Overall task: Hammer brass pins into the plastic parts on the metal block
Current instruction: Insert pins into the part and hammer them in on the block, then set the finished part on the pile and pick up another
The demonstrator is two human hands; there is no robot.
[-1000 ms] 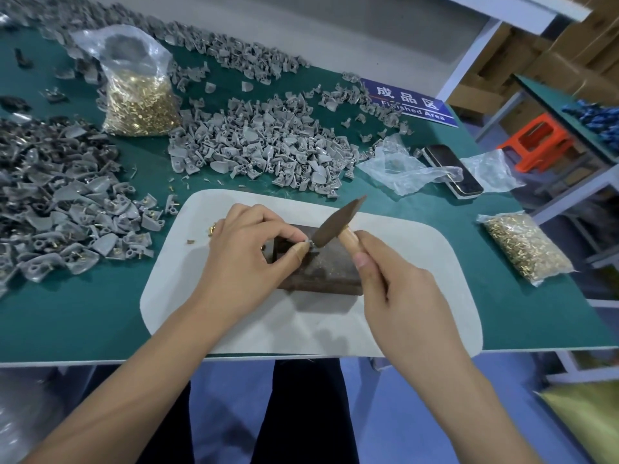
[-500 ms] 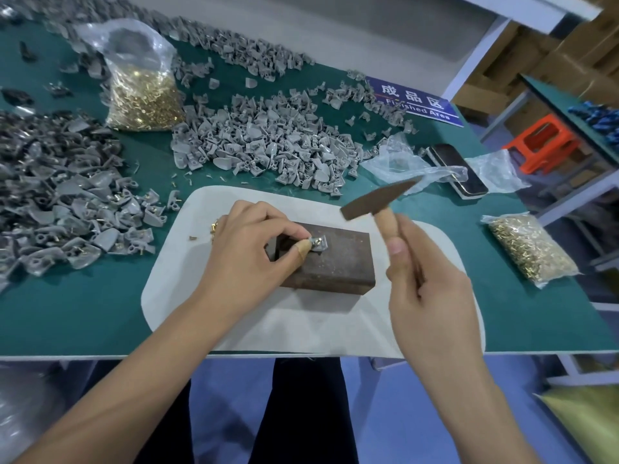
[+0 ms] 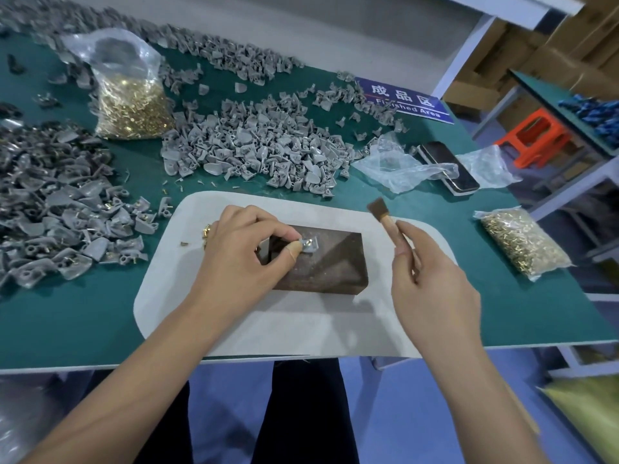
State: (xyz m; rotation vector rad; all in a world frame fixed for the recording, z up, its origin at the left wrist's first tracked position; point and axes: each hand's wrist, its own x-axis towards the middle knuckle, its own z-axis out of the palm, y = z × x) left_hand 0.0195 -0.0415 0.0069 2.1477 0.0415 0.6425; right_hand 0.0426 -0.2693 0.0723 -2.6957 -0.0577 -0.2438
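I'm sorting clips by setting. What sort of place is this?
Likely a small factory assembly bench: heaps of grey plastic parts, bags of brass pins, and a blue "Finished Area" sign on the green worktable.

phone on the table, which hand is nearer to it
Right. The right hand, holding the hammer, is just below the phone; the left hand is farther left, on the metal block.
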